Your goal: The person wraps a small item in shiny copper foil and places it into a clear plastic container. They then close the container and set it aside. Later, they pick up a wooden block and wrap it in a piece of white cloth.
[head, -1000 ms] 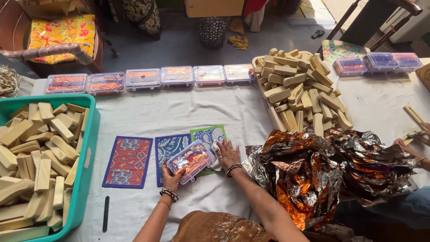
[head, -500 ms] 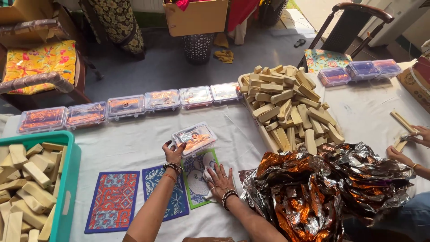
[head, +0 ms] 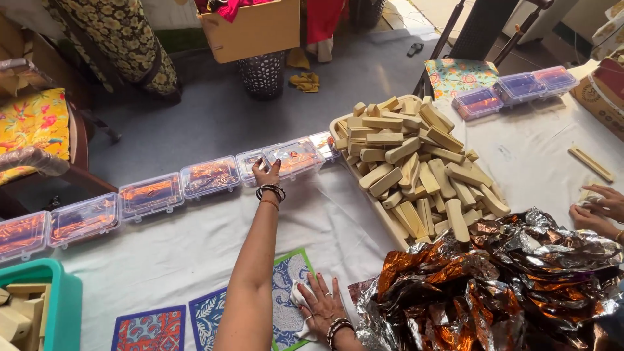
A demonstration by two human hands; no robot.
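My left hand (head: pixel 267 176) reaches far across the white table and grips the near left corner of a clear plastic box (head: pixel 296 156) with orange-foil pieces inside. The box sits in a row of similar clear boxes (head: pixel 149 194) along the table's far edge, overlapping its neighbours. My right hand (head: pixel 321 308) lies flat near me, fingers spread, on a white scrap (head: pixel 296 296) over a green-bordered patterned card (head: pixel 290 272). Two more patterned cards (head: pixel 151 330) lie to its left.
A beige tray (head: pixel 364 188) heaped with pale wooden blocks stands right of the box. Crumpled copper and silver foil (head: pixel 513 286) fills the near right. A teal crate (head: pixel 62 312) of blocks is at the near left. Another person's hands (head: pixel 595 209) work at the right edge.
My left hand has carried the clear box from over the patterned cards out to the far row of boxes. My right hand stayed on the card. The view has shifted toward the far edge.
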